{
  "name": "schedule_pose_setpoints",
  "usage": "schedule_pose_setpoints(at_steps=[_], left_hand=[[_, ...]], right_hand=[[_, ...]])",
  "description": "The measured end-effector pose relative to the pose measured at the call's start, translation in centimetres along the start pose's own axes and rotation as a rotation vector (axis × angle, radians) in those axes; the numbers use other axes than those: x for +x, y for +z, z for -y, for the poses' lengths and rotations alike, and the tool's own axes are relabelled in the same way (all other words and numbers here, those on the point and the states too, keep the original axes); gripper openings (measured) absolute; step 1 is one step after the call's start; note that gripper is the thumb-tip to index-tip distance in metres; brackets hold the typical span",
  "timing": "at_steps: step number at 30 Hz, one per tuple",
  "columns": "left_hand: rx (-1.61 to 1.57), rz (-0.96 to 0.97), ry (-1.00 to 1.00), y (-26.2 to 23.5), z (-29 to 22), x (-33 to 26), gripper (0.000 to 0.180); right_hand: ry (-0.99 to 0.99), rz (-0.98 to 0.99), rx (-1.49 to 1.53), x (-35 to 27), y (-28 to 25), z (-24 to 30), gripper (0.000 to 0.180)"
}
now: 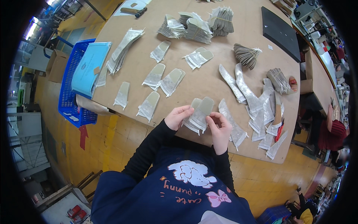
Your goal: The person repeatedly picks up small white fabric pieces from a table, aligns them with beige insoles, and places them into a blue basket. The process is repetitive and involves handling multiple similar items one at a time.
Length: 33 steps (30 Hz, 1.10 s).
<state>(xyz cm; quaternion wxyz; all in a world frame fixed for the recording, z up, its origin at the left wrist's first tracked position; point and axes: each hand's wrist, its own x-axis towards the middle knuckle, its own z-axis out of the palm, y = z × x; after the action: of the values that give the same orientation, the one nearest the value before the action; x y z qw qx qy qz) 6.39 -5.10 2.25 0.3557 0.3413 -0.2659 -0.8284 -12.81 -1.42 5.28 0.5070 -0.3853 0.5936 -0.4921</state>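
Near the table's front edge, my left hand [179, 117] pinches the side of a tongue-shaped grey piece with a whitish, frayed lower end. Overlapping it is a second such grey piece [204, 106], gripped along its right edge by the thumb and fingers of my right hand [220, 128]. Similar pieces lie singly or in small overlapping sets beyond my hands, such as one grey set [149, 104] to the left and another set [171, 81] farther off. Just right of my right hand rests a long curved pale strip [232, 123].
Bundled stacks [194, 28] stand at the far side, with a fanned bundle [246, 55] to their right. Curved strips [257, 100] pile up at right beside a red-handled tool [279, 130]. A blue basket [69, 93] with a light-blue folder [90, 67] adjoins the left edge. A hammer [138, 12] and black board [279, 31] lie farther back.
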Motion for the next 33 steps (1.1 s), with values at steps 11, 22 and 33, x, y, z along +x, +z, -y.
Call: schedule_pose_setpoints(at_steps=[11, 22, 33], left_hand=[[0.336, -0.075, 0.083, -0.4, 0.8, 0.6, 0.041], [1.205, -0.448, 0.678, 2.5, -1.2, -1.0, 0.047], [0.830, -0.860, 0.577, -9.3, -9.8, -1.3, 0.038]], right_hand=[[-0.050, -0.067, -0.043, 0.1, -0.8, -0.8, 0.014], [-0.030, -0.031, -0.051, -0.4, -0.4, -0.6, 0.012], [-0.203, 0.179, -0.266, -1.5, 1.5, -3.4, 0.010]])
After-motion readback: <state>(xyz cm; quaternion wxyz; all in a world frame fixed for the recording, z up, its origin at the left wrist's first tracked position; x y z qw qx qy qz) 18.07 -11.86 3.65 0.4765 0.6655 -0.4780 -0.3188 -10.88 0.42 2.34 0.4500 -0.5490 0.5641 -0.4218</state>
